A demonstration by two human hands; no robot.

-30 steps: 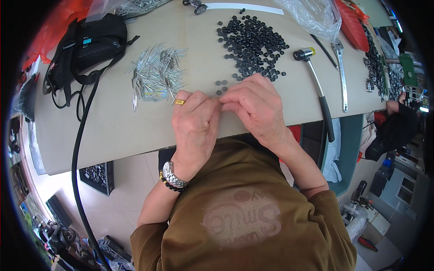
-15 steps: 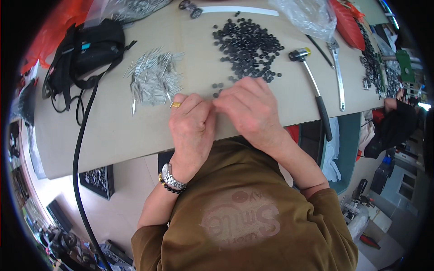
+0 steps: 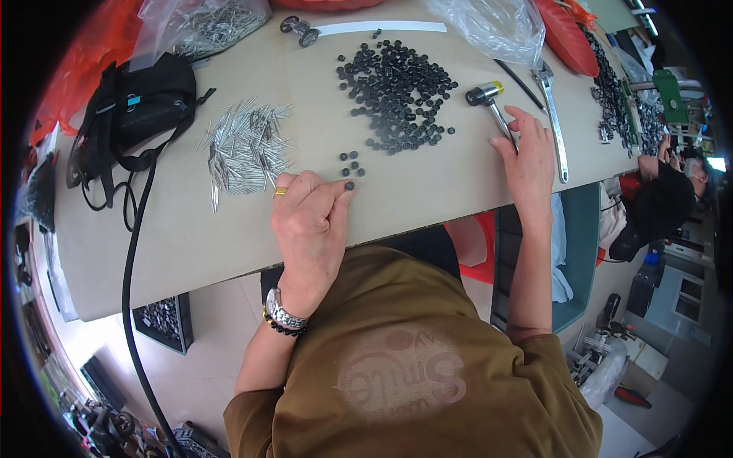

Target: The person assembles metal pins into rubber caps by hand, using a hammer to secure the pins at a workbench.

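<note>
My left hand (image 3: 309, 221) is closed over the near part of the table, its thumb and forefinger pinching a small black round cap (image 3: 350, 185). Whether anything else is inside its curled fingers is hidden. My right hand (image 3: 528, 156) hovers over the hammer (image 3: 498, 116), thumb and fingers apart on either side of its metal shaft; the dark handle is hidden below the hand and forearm. Several loose caps (image 3: 353, 156) lie just beyond my left fingertips. Farther back spreads a heap of black caps (image 3: 401, 91). A pile of thin metal pins (image 3: 248, 149) sits to the left.
An adjustable wrench (image 3: 559, 137) and a dark rod (image 3: 523, 84) lie right of the hammer. At the left is a black bag (image 3: 149, 95) with a cable. Clear plastic bags (image 3: 496, 27) and a red tray (image 3: 566, 38) line the back. Another person (image 3: 664, 195) is at far right.
My right hand has left my left hand and moved right to the hammer, its fingers spreading. The left hand still pinches, and the cap now shows at its fingertips. The view has shifted slightly.
</note>
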